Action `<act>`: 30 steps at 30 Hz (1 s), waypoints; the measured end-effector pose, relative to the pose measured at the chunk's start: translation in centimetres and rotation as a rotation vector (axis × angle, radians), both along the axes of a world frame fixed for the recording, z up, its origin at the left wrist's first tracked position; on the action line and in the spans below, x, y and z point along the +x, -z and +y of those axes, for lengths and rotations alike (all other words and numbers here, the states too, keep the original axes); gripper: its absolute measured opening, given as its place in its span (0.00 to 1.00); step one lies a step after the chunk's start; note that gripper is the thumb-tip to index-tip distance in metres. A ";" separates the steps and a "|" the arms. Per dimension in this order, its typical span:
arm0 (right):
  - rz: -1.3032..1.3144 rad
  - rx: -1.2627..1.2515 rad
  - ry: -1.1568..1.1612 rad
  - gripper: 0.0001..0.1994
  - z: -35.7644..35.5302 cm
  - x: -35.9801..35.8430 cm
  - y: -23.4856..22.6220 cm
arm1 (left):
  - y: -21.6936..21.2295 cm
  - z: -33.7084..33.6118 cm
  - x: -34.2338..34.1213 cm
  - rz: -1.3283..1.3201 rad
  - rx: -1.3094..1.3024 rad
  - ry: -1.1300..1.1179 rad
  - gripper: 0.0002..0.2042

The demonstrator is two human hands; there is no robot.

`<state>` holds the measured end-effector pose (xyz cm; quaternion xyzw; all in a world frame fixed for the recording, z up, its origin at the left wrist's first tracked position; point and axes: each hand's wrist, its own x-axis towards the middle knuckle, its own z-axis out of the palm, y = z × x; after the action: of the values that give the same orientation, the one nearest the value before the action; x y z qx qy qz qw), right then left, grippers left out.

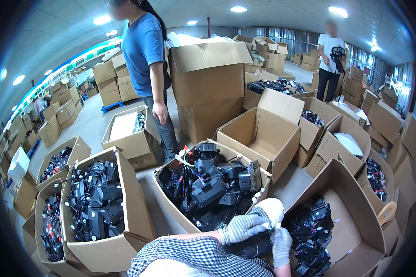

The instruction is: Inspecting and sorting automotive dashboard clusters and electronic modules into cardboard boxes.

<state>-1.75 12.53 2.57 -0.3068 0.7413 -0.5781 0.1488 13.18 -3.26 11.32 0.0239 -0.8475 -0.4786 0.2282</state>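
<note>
A small white piece [278,225], too small to identify, sits at the fingertips of both gloved hands, just above a dark bundle [252,248]. The left hand [239,229] reaches across from the left with fingers drawn in narrow; the right hand [281,245] rises from below, fingers also curled close. I cannot tell which of them grips the piece.

The hands work in a tight spot, between the near edge of the middle carton [266,179] and the left wall of the right carton [356,226]. A narrow strip of floor [164,221] separates the middle carton from the left carton [137,198].

The middle carton is heaped with black units [210,189] and coloured wires; the right one holds black parts [312,231] along its left side, its remaining bottom bare. Black housings with cables [97,198] fill the left carton.
</note>
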 end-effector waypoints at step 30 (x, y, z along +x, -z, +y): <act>0.168 0.384 -0.736 0.13 8.6 2.1 -6.9 | 1.0 2.7 0.0 -0.523 0.203 0.523 0.14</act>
<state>0.36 21.13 9.44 -0.5637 0.6861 -0.3109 0.3390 13.20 -0.56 10.31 -0.0496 -0.8029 -0.5798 -0.1291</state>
